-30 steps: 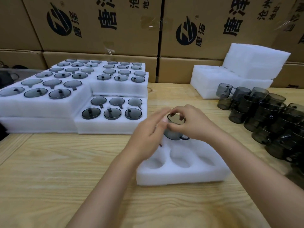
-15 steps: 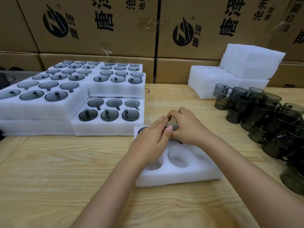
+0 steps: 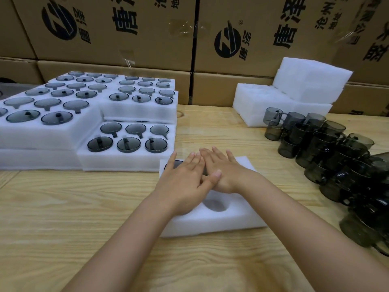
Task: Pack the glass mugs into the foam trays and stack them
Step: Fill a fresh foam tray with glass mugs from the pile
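Observation:
A white foam tray [image 3: 227, 220] lies on the wooden table in front of me. My left hand [image 3: 185, 178] and my right hand [image 3: 223, 171] lie flat, fingers straight, over the tray's back row, the left thumb across the right hand. They press on mugs set in the back pockets; only a dark rim of one mug [image 3: 173, 164] shows at the tray's back left. An empty front pocket [image 3: 214, 204] is visible between my forearms. Loose smoky glass mugs [image 3: 320, 144] are stacked at the right.
Filled foam trays [image 3: 126, 135] are stacked at the left and back left. Spare foam trays [image 3: 294, 95] sit at the back right. Printed cardboard boxes [image 3: 189, 39] form a wall behind the table. Bare wood [image 3: 63, 218] lies in front left.
Both hands lowered a mug into the tray's back row, then let go of it and flattened on top of it. The view moved closer to the tray.

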The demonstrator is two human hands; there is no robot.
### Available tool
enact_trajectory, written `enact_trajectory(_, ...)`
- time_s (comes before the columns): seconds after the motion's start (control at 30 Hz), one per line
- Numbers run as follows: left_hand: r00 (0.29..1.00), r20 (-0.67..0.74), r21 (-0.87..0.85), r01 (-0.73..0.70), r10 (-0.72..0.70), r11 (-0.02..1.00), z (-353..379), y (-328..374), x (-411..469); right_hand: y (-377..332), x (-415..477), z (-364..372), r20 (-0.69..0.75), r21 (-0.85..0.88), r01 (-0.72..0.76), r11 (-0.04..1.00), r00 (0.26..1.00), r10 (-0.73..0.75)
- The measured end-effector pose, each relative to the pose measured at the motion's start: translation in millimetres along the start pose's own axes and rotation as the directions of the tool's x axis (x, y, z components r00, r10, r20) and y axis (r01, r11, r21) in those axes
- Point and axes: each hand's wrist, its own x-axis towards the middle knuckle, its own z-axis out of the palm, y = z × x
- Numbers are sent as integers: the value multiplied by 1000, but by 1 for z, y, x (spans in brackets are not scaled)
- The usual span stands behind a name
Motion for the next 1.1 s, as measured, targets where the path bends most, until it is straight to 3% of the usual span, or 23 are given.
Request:
enact_trajectory(0.23,998,1,1,70,-70,998,2,6,2,0,0,5,-58,-8,1,1000,998,-2)
enact_trajectory(0.4,990,-114,-69,74,-82,995,8,10,-2,2,-5,5,-190,183,72,980,981,-37)
enact_trajectory(0.47,986,-147,-115,63,-79,991,7,8,-3,6,-9,2,-278,400,179,899,958,-67)
enact_trajectory(0.5,984,-159,-126,57,-77,990,6,7,-3,10,-13,-2,-320,549,213,808,947,-32)
enact_trajectory(0.57,983,-170,-111,54,-72,992,7,4,-4,28,-22,-15,-418,738,207,642,888,193)
enact_trajectory(0.6,981,-177,-108,54,-73,993,8,3,-5,42,-26,-22,-477,727,151,670,813,334)
enact_trajectory(0.67,978,-193,-125,54,-78,991,9,2,-5,79,-33,-36,-593,565,-140,813,617,518)
enact_trajectory(0.7,977,-200,-134,52,-78,990,10,2,-4,96,-37,-43,-619,463,-327,824,546,565)
enact_trajectory(0.77,974,-216,-142,43,-73,989,11,1,-4,129,-45,-51,-596,296,-627,720,467,653)
enact_trajectory(0.9,970,-236,-162,21,-59,987,12,-1,-4,171,-57,-54,-482,105,-828,550,442,757)
enact_trajectory(1.1,964,-260,-165,13,-56,986,12,-1,-4,193,-59,-50,-446,-71,-874,481,459,769)
